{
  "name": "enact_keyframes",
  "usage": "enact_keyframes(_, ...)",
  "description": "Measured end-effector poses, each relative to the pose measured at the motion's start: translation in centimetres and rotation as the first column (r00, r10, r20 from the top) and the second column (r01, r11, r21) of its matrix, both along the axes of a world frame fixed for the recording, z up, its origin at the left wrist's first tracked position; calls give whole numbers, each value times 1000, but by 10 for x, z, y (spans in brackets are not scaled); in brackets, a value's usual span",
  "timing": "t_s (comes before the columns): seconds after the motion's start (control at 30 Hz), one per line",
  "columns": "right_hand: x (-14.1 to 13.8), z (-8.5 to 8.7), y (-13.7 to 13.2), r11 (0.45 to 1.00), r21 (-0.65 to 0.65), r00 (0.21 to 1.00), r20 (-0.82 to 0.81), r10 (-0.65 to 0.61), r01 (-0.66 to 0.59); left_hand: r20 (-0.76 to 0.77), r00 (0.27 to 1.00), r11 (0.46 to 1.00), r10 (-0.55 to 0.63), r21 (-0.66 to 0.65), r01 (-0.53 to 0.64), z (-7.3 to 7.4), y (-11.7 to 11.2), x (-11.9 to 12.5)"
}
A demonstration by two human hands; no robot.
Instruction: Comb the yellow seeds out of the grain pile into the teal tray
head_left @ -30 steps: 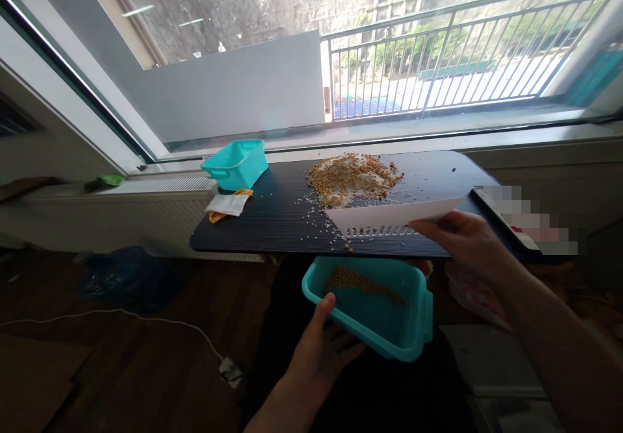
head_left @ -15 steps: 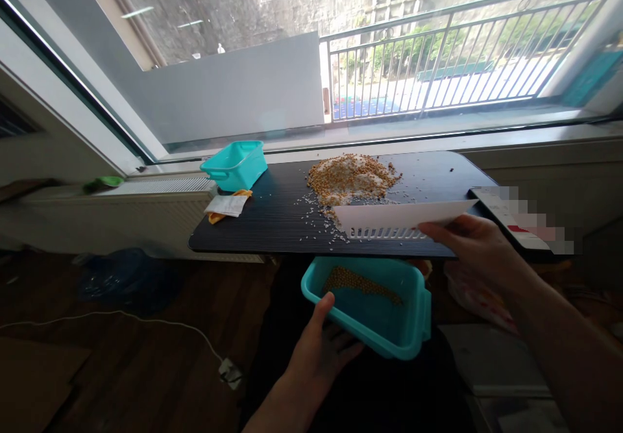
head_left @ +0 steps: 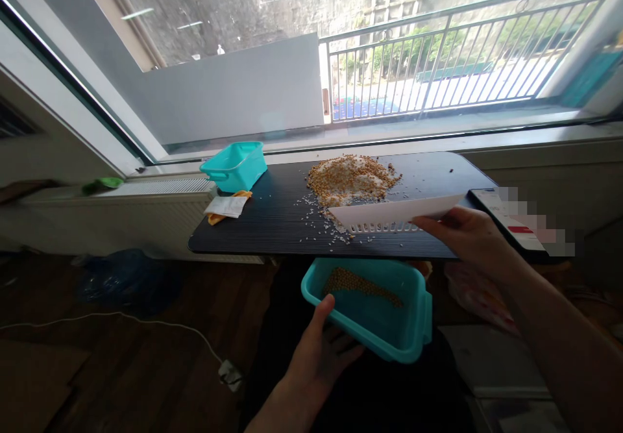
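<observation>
Turquoise plastic tub [head_left: 377, 319], gripped by the left hand [head_left: 321, 345], held some soybeans [head_left: 346, 282]; right hand [head_left: 460, 230] pinched a slotted white card [head_left: 384, 213]; rice-and-soybean heap [head_left: 353, 176] remained mixed.

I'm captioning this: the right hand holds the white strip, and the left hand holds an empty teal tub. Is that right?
Not quite: the tub isn't empty; the head view shows tan beans in it. The left hand does hold it, and the right hand holds the white strip.
</observation>
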State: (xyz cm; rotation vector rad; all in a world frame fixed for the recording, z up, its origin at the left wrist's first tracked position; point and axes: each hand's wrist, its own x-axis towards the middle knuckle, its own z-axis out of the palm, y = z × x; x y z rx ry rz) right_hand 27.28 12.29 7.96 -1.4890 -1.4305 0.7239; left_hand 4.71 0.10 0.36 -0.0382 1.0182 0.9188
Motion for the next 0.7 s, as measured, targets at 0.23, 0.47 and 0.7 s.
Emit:
enact_keyframes(0.23,1,-1,-3,998,-29,997,-43,60,-61,4,1000,1000,-11,12,11,4,-1,0)
enact_keyframes(0.47,-5,-7,-13,993,-80,988,-138,75,-87,-5,1000,1000,-2,-5,2,3,1,1)
enact_keyframes(0.7,-13,-9,-19,974,-56,959,-196,204,-219,-2,1000,1000,-3,-4,3,2,1,0)
